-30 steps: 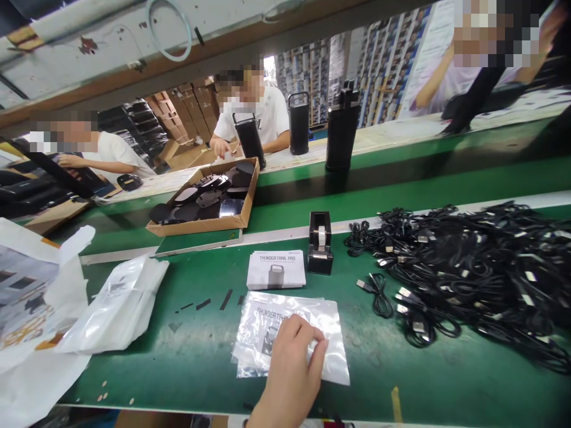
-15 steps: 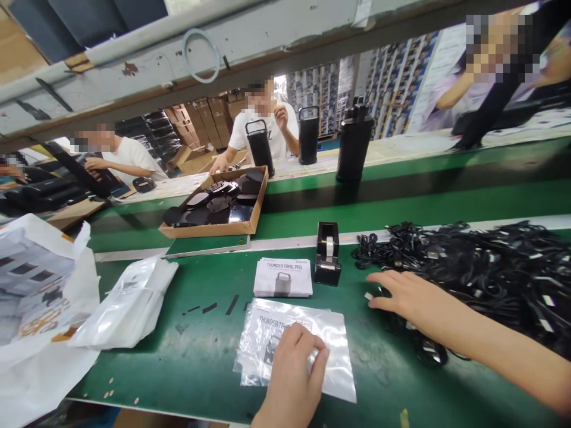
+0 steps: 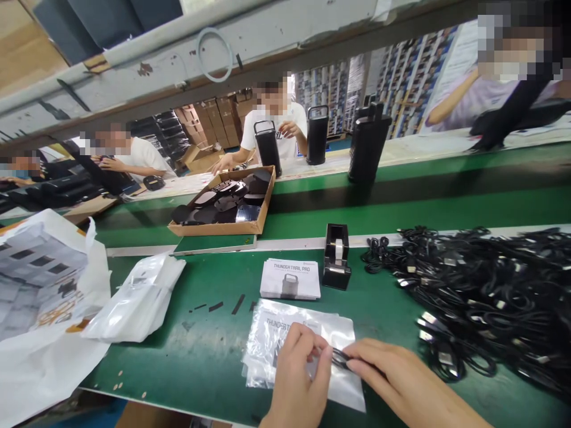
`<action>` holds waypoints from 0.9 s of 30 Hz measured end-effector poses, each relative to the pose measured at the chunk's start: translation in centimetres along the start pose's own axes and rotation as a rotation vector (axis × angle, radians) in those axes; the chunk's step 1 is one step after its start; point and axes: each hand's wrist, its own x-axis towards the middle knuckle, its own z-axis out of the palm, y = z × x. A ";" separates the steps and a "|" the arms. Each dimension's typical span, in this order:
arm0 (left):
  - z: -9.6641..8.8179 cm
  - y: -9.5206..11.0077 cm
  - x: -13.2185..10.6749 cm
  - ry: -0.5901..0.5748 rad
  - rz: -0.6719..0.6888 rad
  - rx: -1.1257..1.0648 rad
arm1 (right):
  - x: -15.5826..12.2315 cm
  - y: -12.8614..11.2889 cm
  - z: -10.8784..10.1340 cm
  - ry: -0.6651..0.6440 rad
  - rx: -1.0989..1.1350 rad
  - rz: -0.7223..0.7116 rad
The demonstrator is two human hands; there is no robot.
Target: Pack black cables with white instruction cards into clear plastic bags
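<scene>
Over the clear plastic bag point(image 3: 341, 392), my left hand point(image 3: 301, 368) is closed in a pinch at its upper layer. A manual printed "THUNDER TRAIL" point(image 3: 279, 324) shows through the plastic. My right hand point(image 3: 392, 368) grips a coiled black cable point(image 3: 339, 358), whose end meets the bag beside my left fingertips. How far the cable reaches into the bag is hidden by my fingers. Just beyond the bag lies a stack of manuals point(image 3: 289, 279). To the right spreads a large heap of black USB cables point(image 3: 482, 297).
A black tape dispenser point(image 3: 336, 258) stands behind the manuals. On the left are a pile of plastic bags point(image 3: 134, 300) and a large white sack point(image 3: 49, 362). A cardboard tray point(image 3: 218, 229) of dark parts and black speakers point(image 3: 368, 145) stand farther back. Several co-workers sit opposite.
My right hand has moved left from the cable heap to the bag, bringing a black cable with it. My left hand has stayed at the bag.
</scene>
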 end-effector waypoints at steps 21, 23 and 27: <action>-6.9 2.8 3.8 0.108 0.104 -0.671 | 3.9 -12.5 -9.2 -0.093 -0.037 -0.194; -6.7 2.1 4.5 -0.165 0.006 -0.928 | 3.9 -13.3 -10.3 -0.144 0.009 -0.209; -5.5 2.0 5.4 -0.393 -0.086 -1.148 | 3.1 -13.4 -12.0 -0.231 0.046 -0.317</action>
